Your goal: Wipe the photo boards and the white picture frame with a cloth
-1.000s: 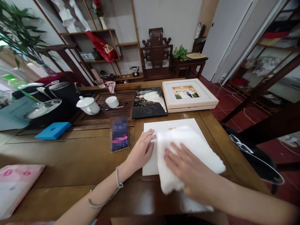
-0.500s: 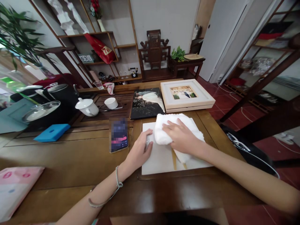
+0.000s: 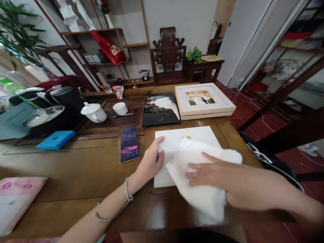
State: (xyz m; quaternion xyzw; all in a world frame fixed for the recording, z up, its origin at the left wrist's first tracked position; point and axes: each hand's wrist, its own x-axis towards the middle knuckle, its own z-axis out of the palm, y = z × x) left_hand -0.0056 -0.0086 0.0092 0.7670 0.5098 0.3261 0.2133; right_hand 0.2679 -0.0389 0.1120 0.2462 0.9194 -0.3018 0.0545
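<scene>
A flat white board or book cover (image 3: pixel 164 173), with small dark print at its left side and a gold mark near its middle, lies on the wooden table. My left hand (image 3: pixel 152 158) grips its left edge, thumb and fingers curved over it near the print. On its right part, my right hand (image 3: pixel 210 170) presses down on a white towel (image 3: pixel 199 195), fingers spread across the fabric. The towel covers much of the board and hangs past its front edge; the hand is slightly blurred.
Behind the board lie a dark photo panel (image 3: pixel 162 109) and a pale framed picture (image 3: pixel 205 111). Left of my left hand is a phone (image 3: pixel 129 145). Farther left are a white lidded cup (image 3: pixel 93 113), a small white bowl (image 3: pixel 120 108), a blue block (image 3: pixel 55 140) and a pink packet (image 3: pixel 20 202).
My right hand has moved the towel toward me and to the right, and the towel has spread out. The board's upper part with the gold mark now shows. My left hand stays put.
</scene>
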